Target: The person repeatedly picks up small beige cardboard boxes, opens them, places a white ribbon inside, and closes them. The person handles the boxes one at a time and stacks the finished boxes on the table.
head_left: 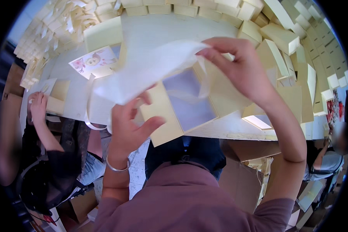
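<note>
My right hand [237,63] is raised over the table, thumb and fingertips pinching one end of a thin white strip [143,71]. The strip is smeared by motion and its exact kind is unclear; it slants down to the left, passing close by my left hand [129,125]. That hand has its thumb spread away from partly curled, blurred fingers, with nothing visible in its grip. Below both hands lies an open cream box [168,120] with a pale lilac inside [191,106], at the table's near edge. A narrow white ribbon [89,104] loops down left of my left hand.
A printed floral card [94,62] leans at an open box on the left. Stacked cream boxes [185,9] line the far edge, and more [282,36] crowd the right. A co-worker's hand [38,104] works at the far left. A cardboard carton [241,179] stands below the table.
</note>
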`<control>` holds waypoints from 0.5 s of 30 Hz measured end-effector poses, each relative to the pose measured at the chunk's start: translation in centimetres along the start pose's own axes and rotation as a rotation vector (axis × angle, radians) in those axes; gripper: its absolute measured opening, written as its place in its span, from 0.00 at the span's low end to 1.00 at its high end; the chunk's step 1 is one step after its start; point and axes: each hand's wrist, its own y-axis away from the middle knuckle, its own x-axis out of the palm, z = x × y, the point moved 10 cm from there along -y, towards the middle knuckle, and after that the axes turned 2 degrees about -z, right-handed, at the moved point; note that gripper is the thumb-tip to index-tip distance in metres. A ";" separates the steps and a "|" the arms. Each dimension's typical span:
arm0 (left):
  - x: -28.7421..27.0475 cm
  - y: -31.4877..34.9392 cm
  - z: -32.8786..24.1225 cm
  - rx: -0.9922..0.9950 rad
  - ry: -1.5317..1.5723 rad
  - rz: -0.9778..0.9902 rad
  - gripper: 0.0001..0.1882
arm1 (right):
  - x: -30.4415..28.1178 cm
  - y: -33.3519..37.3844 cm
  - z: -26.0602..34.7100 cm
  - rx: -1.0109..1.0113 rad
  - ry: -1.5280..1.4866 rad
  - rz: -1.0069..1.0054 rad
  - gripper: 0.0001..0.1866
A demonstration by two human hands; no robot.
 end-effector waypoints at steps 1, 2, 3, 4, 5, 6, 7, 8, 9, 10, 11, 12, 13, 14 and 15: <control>0.8 -0.8 -0.8 -0.024 -0.027 0.029 0.30 | 0.8 -0.2 0.5 -0.003 0.003 0.025 0.08; 0.8 -1.0 -0.9 -0.010 0.015 0.012 0.31 | 1.4 -0.2 1.0 -0.004 0.007 0.044 0.08; 0.8 -1.1 -0.6 0.006 0.056 -0.004 0.32 | 1.9 -0.2 1.3 -0.005 0.011 0.062 0.08; 0.8 -1.3 -0.6 0.018 0.101 -0.018 0.33 | 2.2 0.0 1.3 -0.007 0.003 0.078 0.08; 0.5 -1.5 -1.0 0.038 0.214 -0.054 0.33 | 2.4 0.2 1.1 0.035 0.034 0.120 0.08; 0.1 -1.7 -1.4 0.058 0.328 -0.089 0.33 | 2.5 0.5 0.8 0.078 0.065 0.162 0.08; 0.0 -1.7 -1.7 0.074 0.443 -0.126 0.33 | 2.8 0.9 0.3 0.123 0.095 0.210 0.08; -0.1 -2.0 -2.4 0.137 0.576 -0.173 0.33 | 2.9 1.1 -0.2 0.141 0.092 0.243 0.09; -0.3 -2.0 -2.0 0.136 0.572 -0.169 0.30 | 3.1 1.4 -0.7 0.159 0.089 0.275 0.10; -0.3 -2.0 -1.5 0.137 0.573 -0.159 0.27 | 3.2 1.7 -1.2 0.182 0.090 0.305 0.10; -0.3 -1.9 -1.3 0.138 0.574 -0.149 0.24 | 3.8 2.2 -2.2 0.254 0.145 0.413 0.08; 0.0 -1.9 -0.9 0.087 0.576 -0.102 0.20 | 4.3 2.8 -3.0 0.325 0.199 0.521 0.08; 0.4 -1.8 -0.5 0.035 0.578 -0.053 0.17 | 4.8 3.6 -3.9 0.397 0.254 0.629 0.12; 0.6 -1.8 -0.2 -0.007 0.573 -0.041 0.14 | 4.0 2.7 -2.5 0.217 0.384 0.480 0.16; 0.8 -1.8 0.1 -0.051 0.567 -0.029 0.11 | 3.5 2.6 -0.6 0.035 0.507 0.327 0.21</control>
